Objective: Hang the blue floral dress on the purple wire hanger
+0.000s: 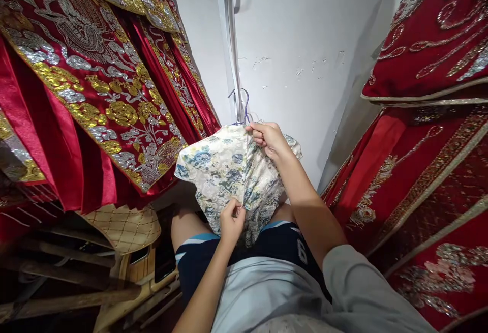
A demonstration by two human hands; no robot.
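Note:
A cream floral blouse with blue and yellow flowers hangs in front of me on a purple hanger, its lower part between my knees. A straight seam or closure runs down its middle; whether it is a zipper I cannot tell. My right hand pinches the top of this seam at the neckline, just below the hanger's hook. Lower down, near the waist, my left hand is closed on the fabric along the same line. Between the two hands the seam looks stretched straight.
Red garments with gold and silver embroidery hang at the left. More beaded red garments hang close on the right. A white wall with a metal upright stands behind the blouse. Wooden furniture lies low at the left.

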